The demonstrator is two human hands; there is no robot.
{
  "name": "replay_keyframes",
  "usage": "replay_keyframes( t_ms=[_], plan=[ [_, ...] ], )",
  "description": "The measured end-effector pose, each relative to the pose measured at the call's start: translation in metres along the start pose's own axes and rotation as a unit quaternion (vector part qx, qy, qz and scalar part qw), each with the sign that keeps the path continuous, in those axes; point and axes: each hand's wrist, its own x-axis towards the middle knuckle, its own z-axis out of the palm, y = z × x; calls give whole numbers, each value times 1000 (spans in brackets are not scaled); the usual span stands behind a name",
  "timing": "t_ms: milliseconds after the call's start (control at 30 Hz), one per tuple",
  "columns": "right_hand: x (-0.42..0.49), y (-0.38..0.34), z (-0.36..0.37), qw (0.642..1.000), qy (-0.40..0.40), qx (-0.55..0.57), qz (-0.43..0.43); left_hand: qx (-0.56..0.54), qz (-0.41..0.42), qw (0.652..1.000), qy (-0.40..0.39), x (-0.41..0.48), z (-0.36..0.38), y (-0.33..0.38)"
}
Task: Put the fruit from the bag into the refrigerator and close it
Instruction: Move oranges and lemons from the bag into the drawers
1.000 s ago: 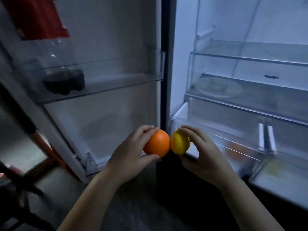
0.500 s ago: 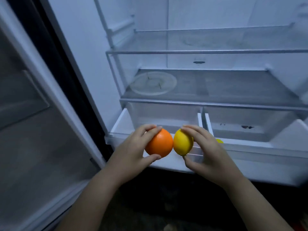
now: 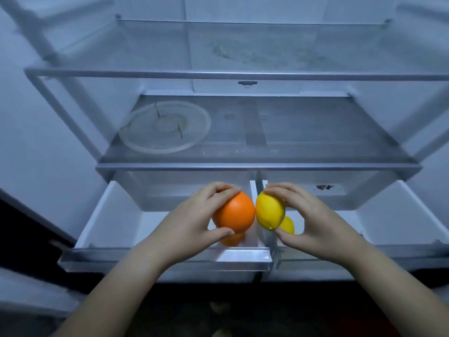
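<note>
My left hand (image 3: 192, 222) grips an orange (image 3: 235, 212) with fingers over its top and thumb underneath. My right hand (image 3: 313, 222) holds a yellow lemon (image 3: 269, 210) the same way. The two fruits almost touch, held above the divide between two pulled-out crisper drawers of the open refrigerator. A second orange (image 3: 232, 239) lies in the left drawer (image 3: 114, 229) beneath the held one. A second lemon (image 3: 288, 224) lies in the right drawer (image 3: 398, 227), partly hidden by the held lemon. The bag is out of view.
Above the drawers is a glass shelf (image 3: 315, 132) with a round clear plate (image 3: 165, 127) on its left side. A higher glass shelf (image 3: 243, 75) spans the cabinet. The drawers' clear front rims (image 3: 145, 260) jut toward me. Dark floor lies below.
My view has swung right from the door shelves to face the refrigerator's inside squarely. Both hands with their fruit have come forward over the open drawers, where a second orange and lemon show.
</note>
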Motion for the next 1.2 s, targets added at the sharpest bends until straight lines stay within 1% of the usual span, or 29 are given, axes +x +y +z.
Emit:
replay_keyframes(
  t_ms=[67,200,400,533,667,867,967,1100,1200],
  plan=[
    [-2,11,-8,1000,-8,17,4,-7,-5,1000,-15,9,6,1],
    [-7,35,-28,999,-20,29,-7,-9,-28,999,-16,20,17,4],
    [-6,78,-44,996,-87,19,-14,-10,-103,995,4,22,27,4],
    [3,103,-46,989,-144,-8,-18,-3,-135,991,-1,26,31,2],
    [11,119,-41,983,-181,-20,-26,10,-137,990,-35,29,31,-11],
    [15,132,-20,969,-246,-26,-10,15,-124,984,-130,41,33,-40],
    [16,143,-7,965,-262,-32,3,5,-113,979,-168,50,37,-57],
    [15,152,5,957,-286,-35,38,-30,-104,979,-175,63,45,-71],
    [16,154,11,955,-288,-35,57,-32,-107,978,-178,72,47,-79]
  ],
)
